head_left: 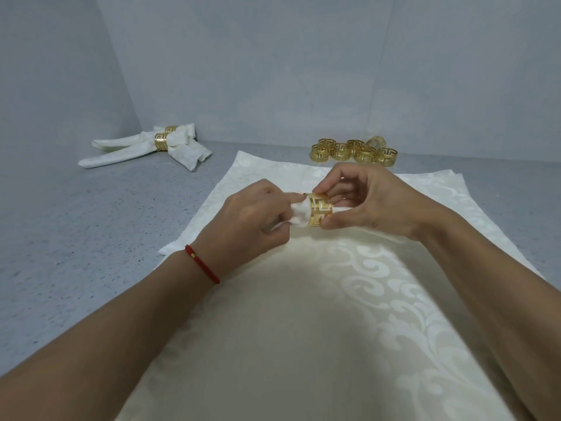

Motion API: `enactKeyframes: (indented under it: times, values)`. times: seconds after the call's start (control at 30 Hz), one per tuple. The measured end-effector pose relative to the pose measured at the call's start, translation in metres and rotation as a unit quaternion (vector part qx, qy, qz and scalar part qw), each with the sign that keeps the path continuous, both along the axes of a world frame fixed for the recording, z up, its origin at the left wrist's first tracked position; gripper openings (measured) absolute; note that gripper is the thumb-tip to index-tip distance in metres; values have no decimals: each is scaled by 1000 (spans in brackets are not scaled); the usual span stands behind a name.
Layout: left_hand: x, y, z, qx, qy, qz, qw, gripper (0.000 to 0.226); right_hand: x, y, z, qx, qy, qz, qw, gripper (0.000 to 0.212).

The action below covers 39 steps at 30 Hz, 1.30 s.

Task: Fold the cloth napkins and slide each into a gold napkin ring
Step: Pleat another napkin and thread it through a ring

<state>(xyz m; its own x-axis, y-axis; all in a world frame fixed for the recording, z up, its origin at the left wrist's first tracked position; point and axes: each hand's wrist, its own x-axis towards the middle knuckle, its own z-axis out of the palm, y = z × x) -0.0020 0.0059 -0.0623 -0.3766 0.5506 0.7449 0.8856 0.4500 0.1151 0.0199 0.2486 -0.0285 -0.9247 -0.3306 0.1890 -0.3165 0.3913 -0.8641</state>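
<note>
Two hands meet over a stack of cream patterned napkins (303, 314) spread flat on a grey speckled bench (76, 223), working a rolled white napkin (299, 215) through a gold ring (320, 212). The left hand (246, 220) pinches the bunched end of the napkin where it pokes out of the ring on that side, fingers curled around the cloth. The right hand (370, 202) grips the ring itself, thumb below and fingertips on the upper rim, with more of the white napkin passing back into its palm. A red cord bracelet (202, 264) circles the left wrist.

The threading step appears to be under way: the ring sits close to the left end of the napkin, so it is judged only partly slid on. The next move likely calls for the left hand to draw the cloth further through while the right holds the ring steady, until the ring sits near the middle of the napkin without the folds bunching or slipping apart.

At the far left corner of the bench lie finished napkins (145, 147), each wearing a gold ring, crossed over one another. A cluster of spare gold rings (353, 151) waits just beyond the far edge of the flat stack, near the wall.
</note>
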Motion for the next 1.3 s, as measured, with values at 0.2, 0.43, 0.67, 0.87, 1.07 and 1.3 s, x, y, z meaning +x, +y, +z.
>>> enactKeyframes:
  times: [0.2, 0.43, 0.67, 0.87, 1.07, 1.3]
  values:
    - [-7, 3, -8, 15, -23, 74, 997, 12, 1, -8, -5, 38, 62, -47, 996, 42]
    - [-6, -1, -5, 18, -54, 79, 995, 8, 3, -24, -9, 84, 124, -65, 987, 40]
    - [-18, 1, -14, 37, -57, 123, 990, 6, -7, -21, -24, 3, 47, -148, 988, 25]
    - [-17, 2, -12, 13, 18, 132, 991, 12, -2, -29, -23, -4, 1, -172, 985, 27]
    - [-12, -1, -6, -23, -45, 100, 994, 28, -5, -28, -29, -36, 9, -166, 985, 23]
    - [-17, 9, -2, -61, -180, 100, 977, 37, -7, -34, -28, 107, 150, -169, 968, 9]
